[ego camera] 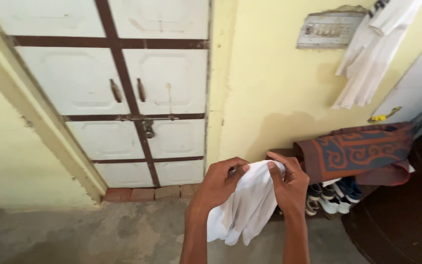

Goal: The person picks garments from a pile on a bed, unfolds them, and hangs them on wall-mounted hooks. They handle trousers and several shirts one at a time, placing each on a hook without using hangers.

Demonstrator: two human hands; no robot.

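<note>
A white cloth (pixel 245 208) hangs in folds between both of my hands, held up in front of me. My left hand (pixel 219 183) grips its upper left edge with the thumb on top. My right hand (pixel 289 183) pinches the upper right edge, fingers curled over the fabric. The lower part of the cloth droops down between my forearms.
A white double door (pixel 123 93) with brown bars and a padlocked latch (pixel 148 128) stands ahead. A yellow wall holds a switch panel (pixel 329 30) and a hanging white garment (pixel 374 54). A patterned brown rug (pixel 362 149) drapes over a rack above several shoes (pixel 330 195). The floor is grey concrete.
</note>
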